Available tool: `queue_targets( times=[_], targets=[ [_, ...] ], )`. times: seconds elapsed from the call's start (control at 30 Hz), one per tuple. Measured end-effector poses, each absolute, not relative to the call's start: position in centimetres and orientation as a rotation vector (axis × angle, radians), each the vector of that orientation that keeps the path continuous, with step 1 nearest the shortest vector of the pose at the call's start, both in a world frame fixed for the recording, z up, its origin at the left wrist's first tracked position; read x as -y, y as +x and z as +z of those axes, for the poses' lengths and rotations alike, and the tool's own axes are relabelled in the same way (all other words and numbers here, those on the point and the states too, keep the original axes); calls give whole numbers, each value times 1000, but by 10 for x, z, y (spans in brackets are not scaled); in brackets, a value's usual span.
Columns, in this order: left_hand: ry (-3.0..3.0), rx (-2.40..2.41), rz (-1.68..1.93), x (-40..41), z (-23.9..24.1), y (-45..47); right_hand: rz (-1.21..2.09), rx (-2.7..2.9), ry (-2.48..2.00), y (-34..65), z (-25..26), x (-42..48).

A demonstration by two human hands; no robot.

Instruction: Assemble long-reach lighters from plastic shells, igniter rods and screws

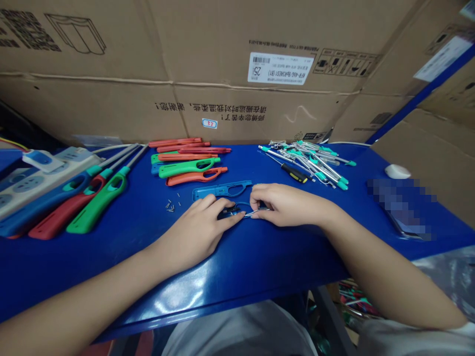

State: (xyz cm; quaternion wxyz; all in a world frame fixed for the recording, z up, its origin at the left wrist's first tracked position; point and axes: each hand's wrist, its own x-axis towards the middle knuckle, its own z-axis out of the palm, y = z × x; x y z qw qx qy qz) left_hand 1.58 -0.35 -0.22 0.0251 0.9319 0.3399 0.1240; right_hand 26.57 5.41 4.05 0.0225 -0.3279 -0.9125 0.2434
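Between my hands, low over the blue table, lies a blue lighter casing [243, 204], mostly covered by my fingers. My left hand [202, 225] is closed on its left part, thumb and index finger pinching near a small dark piece inside. With bent fingertips, my right hand [287, 203] pinches thin pale wires [254, 213] at the casing's right part. Just behind the hands rests a separate blue casing half [218, 191] with a looped trigger opening. Several small screws [169, 205] are scattered left of my left hand.
Red, orange and green casing halves [189, 168] are piled behind. Metal lighter tubes with teal ends [315, 160] lie back right beside a screwdriver [295, 173]. Three assembled lighters [98, 205] and a power strip [44, 180] sit left; a phone [399, 210] right. Cardboard [222, 59] walls the back.
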Motion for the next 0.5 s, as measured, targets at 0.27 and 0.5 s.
queue_targets(
  times=[0.27,0.5],
  targets=[
    [2889,-1055,378,4,-2,16,756,2855,-857,269,38,-60],
    [2870,-1057,397,3,-1,16,681,2812,-768,267,35,-60]
  ],
)
